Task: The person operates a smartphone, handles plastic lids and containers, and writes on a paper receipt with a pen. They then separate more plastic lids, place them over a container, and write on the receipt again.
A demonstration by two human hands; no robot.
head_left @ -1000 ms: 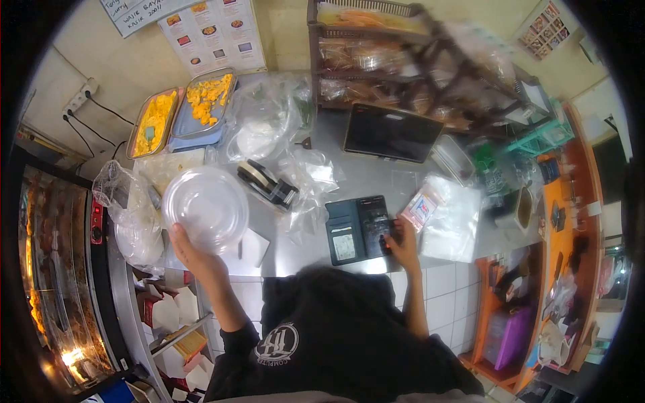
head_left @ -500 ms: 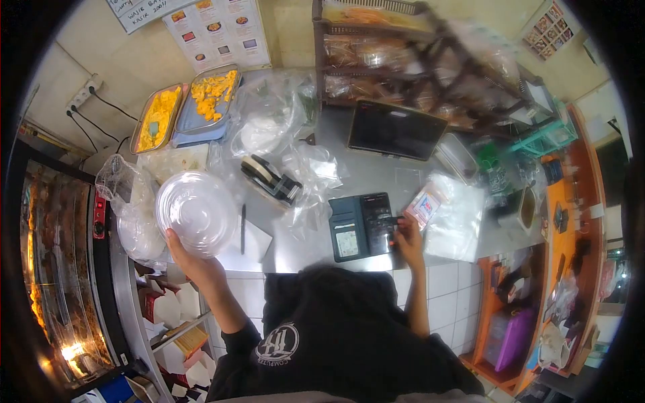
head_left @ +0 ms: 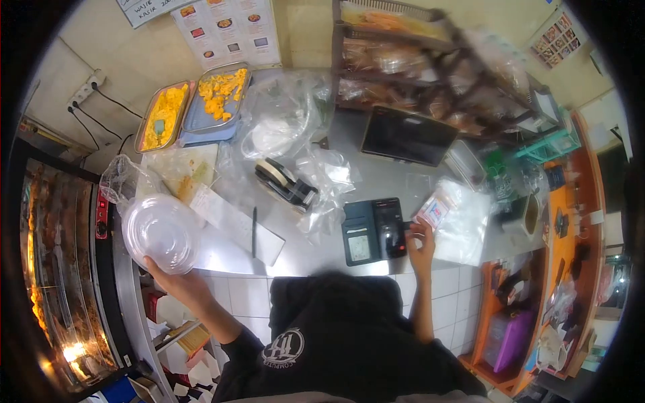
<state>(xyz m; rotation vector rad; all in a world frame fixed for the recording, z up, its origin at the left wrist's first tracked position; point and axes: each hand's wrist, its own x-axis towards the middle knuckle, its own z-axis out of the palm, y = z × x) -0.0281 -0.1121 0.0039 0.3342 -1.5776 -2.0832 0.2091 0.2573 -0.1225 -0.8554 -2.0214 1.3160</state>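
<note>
My left hand (head_left: 178, 282) grips the rim of a clear round plastic container (head_left: 161, 232), holding it tilted over the left end of the counter. Beside it lie a long white paper slip (head_left: 225, 218) and a dark pen (head_left: 254, 232). My right hand (head_left: 420, 245) has its thumb and fingers pinched together at the right edge of a phone (head_left: 390, 232). A small dark thing shows at those fingertips, too small to name. The phone sits in an open dark wallet case (head_left: 358, 232). Just above the right fingers is a small printed pack (head_left: 435, 207).
A tape dispenser (head_left: 285, 183) and crumpled plastic bags (head_left: 279, 127) lie mid-counter. Two trays of yellow food (head_left: 218, 97) stand behind. A dark tablet (head_left: 408, 136) leans before a brown rack (head_left: 403, 94). Clear plastic sheets (head_left: 463, 225) lie right; a lit display case (head_left: 64, 269) stands left.
My left hand has moved left and down with the plastic container, uncovering more of the paper slip. My right hand stays beside the phone, whose screen now shows a small red spot.
</note>
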